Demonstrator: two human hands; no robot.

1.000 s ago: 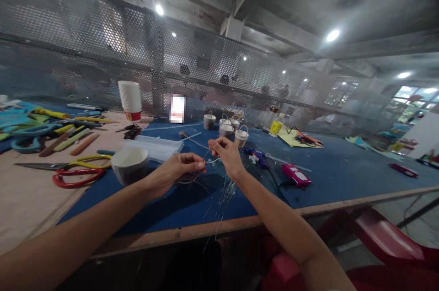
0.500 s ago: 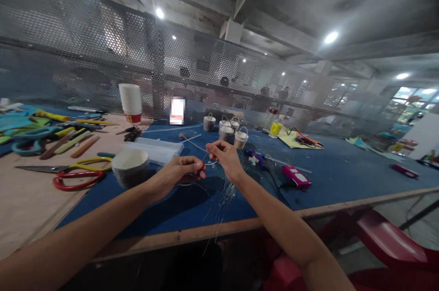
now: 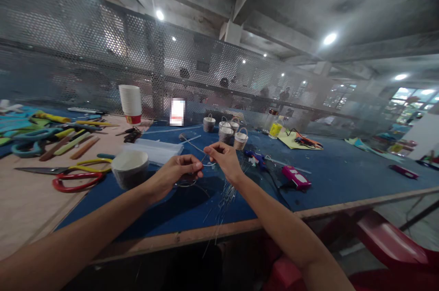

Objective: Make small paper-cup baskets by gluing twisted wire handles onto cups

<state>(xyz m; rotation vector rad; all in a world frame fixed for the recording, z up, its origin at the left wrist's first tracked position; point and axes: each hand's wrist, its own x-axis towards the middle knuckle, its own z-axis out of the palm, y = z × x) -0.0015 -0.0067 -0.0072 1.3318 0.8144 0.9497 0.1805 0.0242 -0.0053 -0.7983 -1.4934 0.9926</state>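
Above the blue table top (image 3: 154,218), my left hand (image 3: 181,169) is closed, its thumb and fingers pinching one end of a thin pale wire (image 3: 208,164). My right hand (image 3: 222,158) pinches the same wire a short way off, and the piece between them bows slightly. A greyish cord (image 3: 195,144) runs from a small ball of twine (image 3: 182,137) toward the right fingertips. Loose thin wires (image 3: 226,197) lie under my right wrist. Beside my left hand stands a white-lined cup wrapped in grey (image 3: 130,167).
Small handled buckets (image 3: 225,133) stand behind my hands. On the right lie a blue glue gun (image 3: 255,159) and a magenta box (image 3: 296,177). Red-and-yellow scissors (image 3: 78,175), clear plastic sleeves (image 3: 156,150) and stacked paper cups (image 3: 130,101) are on the left. A perforated screen (image 3: 192,62) rises behind.
Both hands have shifted very slightly to the left, still pinching the wire. Objects on the table have not moved.
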